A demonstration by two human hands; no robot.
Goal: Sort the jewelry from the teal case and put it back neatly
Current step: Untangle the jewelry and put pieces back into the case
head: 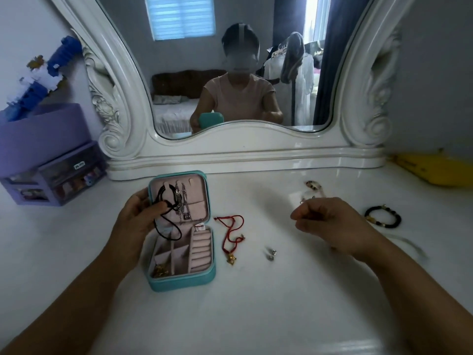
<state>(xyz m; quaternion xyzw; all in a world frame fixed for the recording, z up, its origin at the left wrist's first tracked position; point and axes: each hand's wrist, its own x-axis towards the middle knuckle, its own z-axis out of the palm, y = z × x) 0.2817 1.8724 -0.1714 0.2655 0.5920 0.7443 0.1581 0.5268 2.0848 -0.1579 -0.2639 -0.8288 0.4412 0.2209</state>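
While the teal case point(182, 228) lies open on the white table point(256, 303), lid propped back toward the mirror point(230, 73), I read the step as still emptying and laying out, not yet returning. My left hand point(139, 213) holds the left edge of the lid, grip closed with the thumb pinning the black cord point(166, 219), which loops from the lid hooks down over the tray. My right hand point(330, 221) hovers well to the right of the case, fingers curled together in a loose fist; a small item may be pinched at the fingertips, but I cannot tell, too blurred. Count, out on the table: one red cord necklace point(231, 235) with a gold pendant, just beside the case's right wall; two small silver pieces point(270, 254), touching or nearly so, further right; one black beaded bracelet point(383, 217) right of the right hand; one pale beaded piece point(315, 187) beyond the right hand, partly hidden. Count, in the case: the black cord, roughly two silver chains point(183, 203) hanging in the lid, one gold item point(160, 271) in the near-left compartment; the ring rolls look empty. Judgement: next move is to free the black cord from its hook, which calls for lifting it clear without snagging the silver chains beside it, then setting it apart from the red cord necklace.
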